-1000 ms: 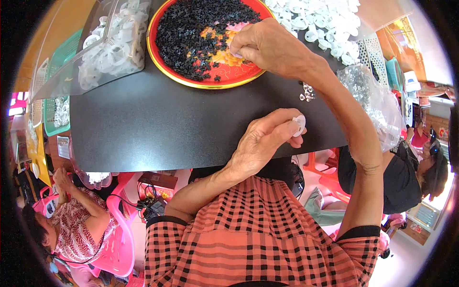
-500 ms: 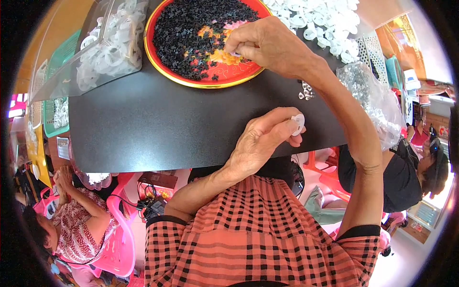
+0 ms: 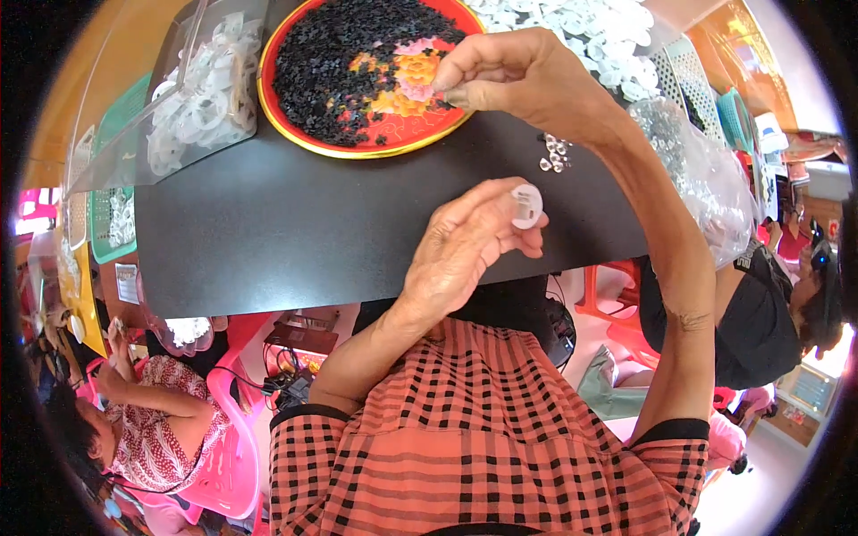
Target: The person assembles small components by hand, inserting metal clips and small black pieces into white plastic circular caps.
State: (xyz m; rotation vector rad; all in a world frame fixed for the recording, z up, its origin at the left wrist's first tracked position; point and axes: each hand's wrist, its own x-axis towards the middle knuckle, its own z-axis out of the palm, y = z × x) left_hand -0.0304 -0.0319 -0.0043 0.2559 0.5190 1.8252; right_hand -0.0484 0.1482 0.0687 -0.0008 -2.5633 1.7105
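Note:
Just in front of my body, above the dark table (image 3: 295, 223), my left hand (image 3: 460, 241) is closed on a small white round plastic piece (image 3: 528, 204) with slots in its face. My right hand (image 3: 532, 85) pinches thumb and index finger together over the right rim of a round red tray (image 3: 420, 147) with a gold edge and flower print. Anything between those fingertips is too small to make out. Tiny black parts (image 3: 326, 80) cover the tray's left and far side. Several small clear pieces (image 3: 556, 154) lie under my right forearm.
A clear bin (image 3: 210, 98) of white plastic pieces stands at the left, beside a green basket (image 3: 112, 219). More white pieces (image 3: 581, 36) are heaped at the far right, near a clear plastic bag (image 3: 706, 196). Other people sit at the left (image 3: 170, 402) and right (image 3: 733, 330).
My right hand has shifted from over the tray's flower print toward its right rim. The left hand has turned the white piece so its slotted face shows more. The whole view has shifted slightly.

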